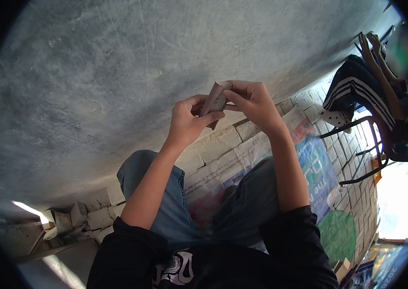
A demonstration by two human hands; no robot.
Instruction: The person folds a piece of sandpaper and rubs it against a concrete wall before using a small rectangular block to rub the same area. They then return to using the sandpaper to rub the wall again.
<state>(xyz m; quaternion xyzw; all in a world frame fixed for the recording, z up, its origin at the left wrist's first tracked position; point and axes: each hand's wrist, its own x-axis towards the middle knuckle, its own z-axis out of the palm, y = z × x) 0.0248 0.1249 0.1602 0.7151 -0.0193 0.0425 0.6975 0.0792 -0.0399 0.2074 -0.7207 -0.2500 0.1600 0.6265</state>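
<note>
Both hands hold a little brown roll (215,98) up in the air, above the blue jeans (165,202). The left hand (188,123) has its fingers closed around it. The right hand (253,101) pinches the top end. The roll looks rolled up already, but I think the top end is not done yet.

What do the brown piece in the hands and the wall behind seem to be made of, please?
The brown piece, held by the left hand and right hand, looks like matte paper or thin card, rolled. The wall looks like grey cement plaster, mottled.
</note>
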